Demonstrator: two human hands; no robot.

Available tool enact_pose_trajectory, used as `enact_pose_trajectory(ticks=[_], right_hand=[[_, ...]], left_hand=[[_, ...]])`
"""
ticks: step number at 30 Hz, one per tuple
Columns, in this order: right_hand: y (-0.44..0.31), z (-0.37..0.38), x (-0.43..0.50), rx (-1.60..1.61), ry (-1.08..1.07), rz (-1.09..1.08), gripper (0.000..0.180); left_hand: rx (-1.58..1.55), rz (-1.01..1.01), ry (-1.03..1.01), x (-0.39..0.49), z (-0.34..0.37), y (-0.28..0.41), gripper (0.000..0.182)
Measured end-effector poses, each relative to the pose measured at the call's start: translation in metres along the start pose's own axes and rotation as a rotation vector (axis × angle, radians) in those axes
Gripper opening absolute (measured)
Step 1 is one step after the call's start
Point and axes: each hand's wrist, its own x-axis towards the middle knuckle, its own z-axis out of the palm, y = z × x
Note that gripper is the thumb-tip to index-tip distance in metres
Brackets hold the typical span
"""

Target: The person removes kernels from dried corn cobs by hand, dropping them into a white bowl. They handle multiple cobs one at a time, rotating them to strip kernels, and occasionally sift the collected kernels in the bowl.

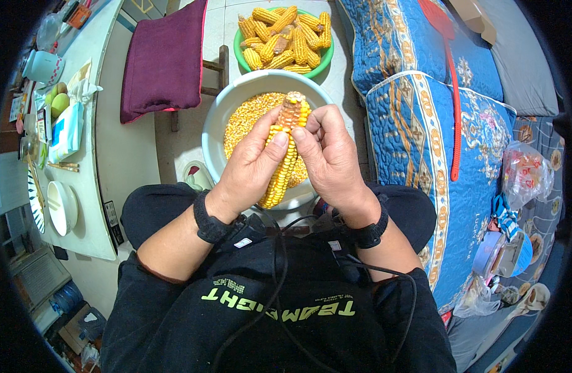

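Note:
Between both hands I hold a dried corn cob (282, 172), its far end tilted up and partly bare of kernels. My left hand (248, 158) grips the cob's left side, thumb on the kernels. My right hand (330, 151) clasps it from the right, with the thumb pressed near the edge of the bare patch. Below the cob stands a pale plastic basin (214, 112), and loose yellow corn kernels (248, 114) cover its bottom. Farther off, a green basin (330, 58) holds several whole corn cobs (286, 42).
A chair with a purple cover (164, 60) stands at the left, by a table (92, 186) bearing a white bowl (63, 207). To the right is a bed with a blue quilted cover (402, 186), a red fly swatter (454, 116) lying on it. Black cables (279, 261) hang over my lap.

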Motion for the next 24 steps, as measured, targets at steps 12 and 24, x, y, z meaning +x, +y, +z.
enact_pose_trajectory(ticks=[12,24], right_hand=[[0.006,0.005,0.001,0.013,0.021,-0.014,0.017],[0.006,0.01,-0.003,-0.1,0.024,-0.018,0.018]], left_hand=[[-0.13,-0.025,0.081,0.005,0.005,-0.002,0.04],[-0.04,-0.057,0.145,0.014,-0.001,-0.013,0.03]])
